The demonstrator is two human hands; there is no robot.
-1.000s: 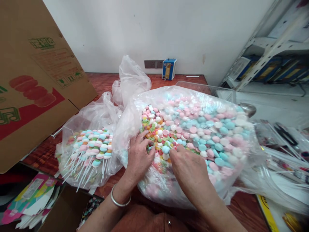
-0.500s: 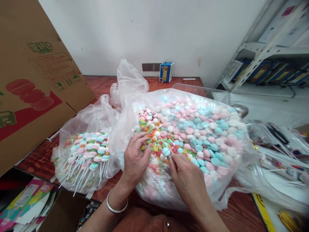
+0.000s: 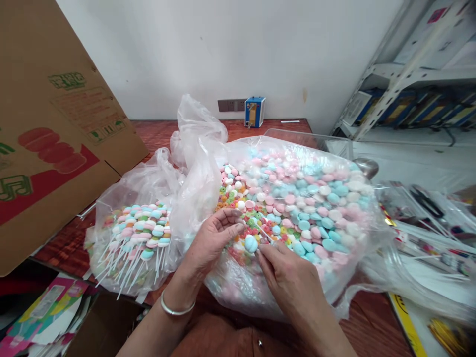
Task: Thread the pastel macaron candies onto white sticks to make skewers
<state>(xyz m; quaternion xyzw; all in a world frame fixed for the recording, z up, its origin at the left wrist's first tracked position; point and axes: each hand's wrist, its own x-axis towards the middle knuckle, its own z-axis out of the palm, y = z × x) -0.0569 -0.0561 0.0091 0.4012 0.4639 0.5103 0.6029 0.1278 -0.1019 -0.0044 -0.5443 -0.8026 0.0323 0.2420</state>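
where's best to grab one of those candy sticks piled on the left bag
Likely by the free end of a white stick, pinched from the person's near side: the sticks fan out that way, while the candy heads crowd together, with the plastic bag bunched behind them.

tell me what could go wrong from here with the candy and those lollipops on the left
The blue candy by the fingertips of the right hand could slip and get lost among the loose candies. The loose plastic near the left hand might sag over them. The lollipops lie near the front edge of the table, so a bump might knock some off.
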